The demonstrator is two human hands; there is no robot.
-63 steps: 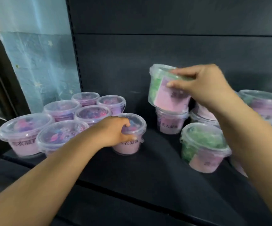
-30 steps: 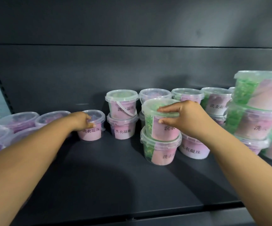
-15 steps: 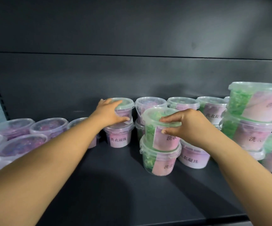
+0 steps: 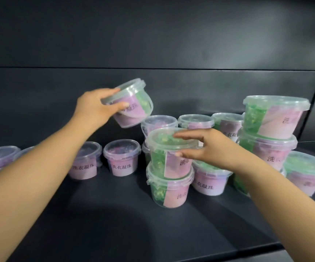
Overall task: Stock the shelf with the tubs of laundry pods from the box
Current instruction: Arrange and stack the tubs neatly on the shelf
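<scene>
Restacking step: left hand [image 4: 96,108] grips a tilted tub [image 4: 134,110] held above the shelf [image 4: 115,224], right hand [image 4: 211,148] rests straight fingers [image 4: 188,136] on the stacked tub [image 4: 164,148]; next likely needs levelling and setting it down.

A: Head view, body only. What was worn on the arms?

B: Both were bare. The left forearm [image 4: 39,167] and right forearm [image 4: 275,195] showed skin from the wrist to the frame edge.

A: And the hands?

B: The left hand [image 4: 94,108] and right hand [image 4: 209,148] were bare as well. The fingers [image 4: 187,136] looked slim and tapered.

A: Any surface detail?

B: The skin read smooth and even along both forearms, lit on the upper side and shaded beneath. Nails and knuckle creases were too soft to log, and the left hand was slightly blurred.
</scene>
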